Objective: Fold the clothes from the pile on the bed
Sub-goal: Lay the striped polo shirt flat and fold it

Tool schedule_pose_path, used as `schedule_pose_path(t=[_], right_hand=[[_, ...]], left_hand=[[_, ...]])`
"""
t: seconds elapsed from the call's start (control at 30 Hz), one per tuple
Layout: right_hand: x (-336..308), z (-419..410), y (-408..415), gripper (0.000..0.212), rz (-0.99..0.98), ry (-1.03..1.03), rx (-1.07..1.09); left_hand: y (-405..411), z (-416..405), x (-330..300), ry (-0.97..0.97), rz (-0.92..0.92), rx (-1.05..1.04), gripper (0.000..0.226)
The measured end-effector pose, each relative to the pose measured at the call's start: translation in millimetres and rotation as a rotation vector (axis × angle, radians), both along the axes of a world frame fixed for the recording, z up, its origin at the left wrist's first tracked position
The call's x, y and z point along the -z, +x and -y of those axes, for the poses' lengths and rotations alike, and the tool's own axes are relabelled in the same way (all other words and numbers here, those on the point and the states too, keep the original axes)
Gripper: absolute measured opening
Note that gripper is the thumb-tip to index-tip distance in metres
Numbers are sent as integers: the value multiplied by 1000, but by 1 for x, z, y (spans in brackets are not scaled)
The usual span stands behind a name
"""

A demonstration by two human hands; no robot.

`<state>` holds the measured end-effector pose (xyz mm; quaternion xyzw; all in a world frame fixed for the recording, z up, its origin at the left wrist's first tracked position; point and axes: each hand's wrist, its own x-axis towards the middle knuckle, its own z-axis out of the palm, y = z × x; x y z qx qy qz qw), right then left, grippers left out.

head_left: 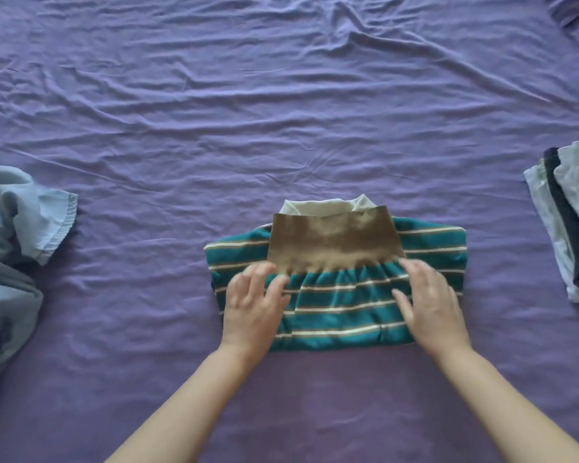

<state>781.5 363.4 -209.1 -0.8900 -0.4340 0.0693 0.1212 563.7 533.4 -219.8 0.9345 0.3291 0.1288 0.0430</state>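
Lying crumpled at the bed's left edge, a pale blue garment (10, 235) waits on the wrinkled purple sheet (281, 95). Toward the near edge, at centre, a teal striped shirt (341, 295) sits folded into a compact block, brown waistband turned up across it, cream collar peeking out behind. The left hand (253, 305) and right hand (430, 302) rest flat on its outer sides, fingers loosely spread, gripping nothing. A folded stack (569, 222) sits at the right edge, well apart; bare sheet fills the far half.
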Motion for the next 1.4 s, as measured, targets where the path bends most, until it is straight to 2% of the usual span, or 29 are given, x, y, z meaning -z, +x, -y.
schedule_pose_path(t=[0.07, 0.2, 0.33, 0.47, 0.57, 0.63, 0.73, 0.8, 0.87, 0.93, 1.03, 1.13, 1.27, 1.4], right_hand=[[4, 26, -11, 53, 44, -25, 18], [9, 56, -17, 45, 58, -54, 135], [6, 61, -7, 42, -60, -95, 88], [-4, 69, 14, 35, -134, -56, 178], [-6, 71, 12, 44, -100, -67, 151], [-3, 68, 6, 56, -113, -48, 270], [-1, 62, 3, 70, -341, -2, 516], [-2, 61, 12, 69, -408, 54, 496], [-7, 67, 25, 67, -333, 63, 414], [-10, 74, 36, 66, -269, 21, 333], [-7, 76, 43, 70, -326, -32, 238], [-1, 74, 46, 78, -420, -16, 190], [4, 65, 63, 90, -503, 75, 231], [5, 53, 81, 100, -689, 78, 350]], left_hand=[[-29, 18, 4, -132, -7, -81, 28], [-65, 42, 4, -370, -56, -201, 34], [-71, 39, 1, -547, 32, -200, 41], [-79, 23, -8, -493, -38, -258, 39], [-71, 31, -15, -344, -132, -231, 43], [-57, 43, -17, -334, -129, -132, 42], [-38, 59, -8, -375, -219, 64, 59], [-32, 59, -5, -388, -256, 11, 67], [-32, 57, -1, -402, -278, -56, 70], [-33, 61, 0, -407, -391, -63, 74], [-9, 88, -5, -406, -561, -161, 78], [35, 129, -9, -353, -510, -55, 83], [103, 164, -5, -280, -411, 120, 72], [157, 187, 1, -326, -492, 125, 68]])
